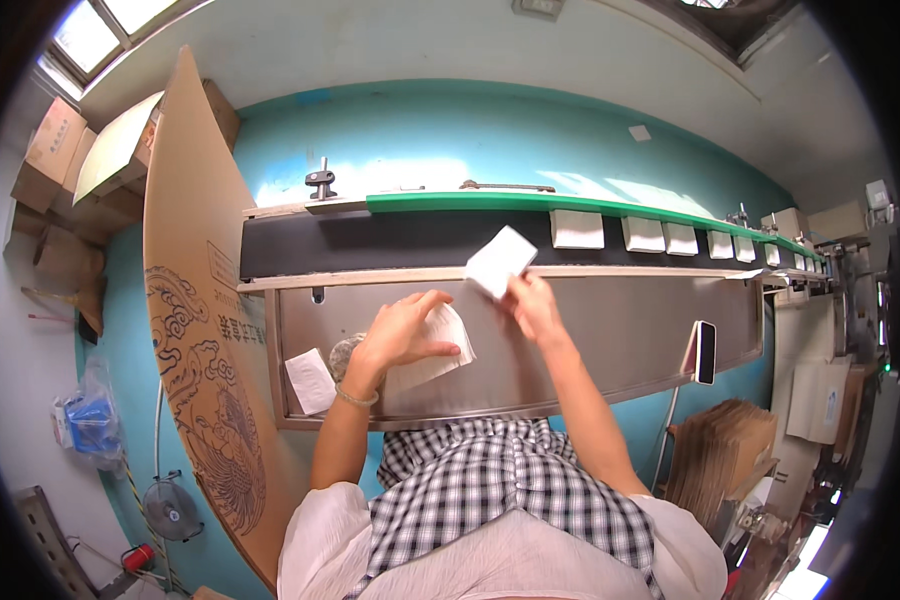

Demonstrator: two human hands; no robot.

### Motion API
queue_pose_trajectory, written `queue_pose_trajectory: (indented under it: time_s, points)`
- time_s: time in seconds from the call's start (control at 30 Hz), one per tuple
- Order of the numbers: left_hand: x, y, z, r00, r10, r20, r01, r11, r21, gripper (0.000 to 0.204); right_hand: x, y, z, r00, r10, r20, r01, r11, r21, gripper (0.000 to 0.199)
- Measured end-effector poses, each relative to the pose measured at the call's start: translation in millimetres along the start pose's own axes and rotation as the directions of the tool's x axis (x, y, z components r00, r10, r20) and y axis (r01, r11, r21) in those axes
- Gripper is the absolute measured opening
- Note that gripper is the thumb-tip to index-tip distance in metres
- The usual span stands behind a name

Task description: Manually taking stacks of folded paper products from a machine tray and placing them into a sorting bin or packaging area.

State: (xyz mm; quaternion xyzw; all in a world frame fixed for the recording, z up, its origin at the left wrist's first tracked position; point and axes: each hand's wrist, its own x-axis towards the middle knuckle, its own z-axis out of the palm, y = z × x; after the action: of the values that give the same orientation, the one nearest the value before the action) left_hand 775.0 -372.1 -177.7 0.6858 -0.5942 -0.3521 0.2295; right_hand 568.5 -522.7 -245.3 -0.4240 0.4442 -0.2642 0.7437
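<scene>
My right hand [536, 310] pinches a white folded paper packet [500, 262] by its lower right corner, raised at the near edge of the black conveyor belt [370, 243]. My left hand [400, 335] curves round a stack of white paper sheets, perhaps napkins [452, 335], with thumb and fingers on its left side. The stack's left part is hidden by that hand. Another white folded paper piece [311, 382] lies at the left end of the metal tray [590, 340]. Beside my left wrist sits a greyish rounded object [344, 352], partly covered.
White packets [577, 230] stand in a row on the belt along a green guide rail [450, 202]. A large cardboard sheet [205, 350] rises at the left. On the tray's right edge leans a phone [706, 352]. Flattened cardboard [720, 445] is stacked at the lower right.
</scene>
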Motion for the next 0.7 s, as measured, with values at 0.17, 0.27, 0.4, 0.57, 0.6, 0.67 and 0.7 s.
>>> queue_pose_trajectory:
  time_s: [0.17, 0.27, 0.4, 0.57, 0.6, 0.67, 0.7]
  points:
    - [0, -6, 0, 1.000, -0.003, 0.004, 0.003, 1.000, -0.019, 0.074, -28, 10, 33, 0.995, -0.018, 0.096, 0.045, 0.957, -0.286, 0.035]
    - [-3, -4, 0, 0.999, 0.022, -0.027, -0.021, 0.999, 0.033, 0.074, -58, 19, 58, 0.976, -0.047, 0.212, 0.131, 0.906, -0.403, 0.039]
    - [-11, 1, -5, 0.999, 0.008, -0.052, -0.002, 0.992, 0.127, 0.072, -50, 32, 40, 0.980, 0.109, 0.168, -0.079, 0.981, -0.177, 0.035]
    - [-9, -5, -6, 0.997, -0.063, 0.039, 0.061, 0.997, 0.042, 0.075, -32, 34, 12, 0.972, -0.004, 0.236, 0.074, 0.955, -0.288, 0.025]
    - [-9, -3, -6, 0.996, -0.067, 0.060, 0.065, 0.997, 0.045, 0.074, -11, 32, 2, 0.994, 0.078, 0.074, -0.051, 0.948, -0.315, 0.022]
    - [-11, -7, -7, 0.995, -0.072, 0.064, 0.069, 0.997, 0.044, 0.074, 1, 5, 20, 0.995, 0.056, -0.077, -0.052, 0.997, 0.049, 0.022]
    - [-11, -9, -7, 0.996, -0.063, 0.071, 0.060, 0.997, 0.043, 0.075, 4, -1, 22, 0.989, 0.045, -0.140, -0.034, 0.997, 0.076, 0.022]
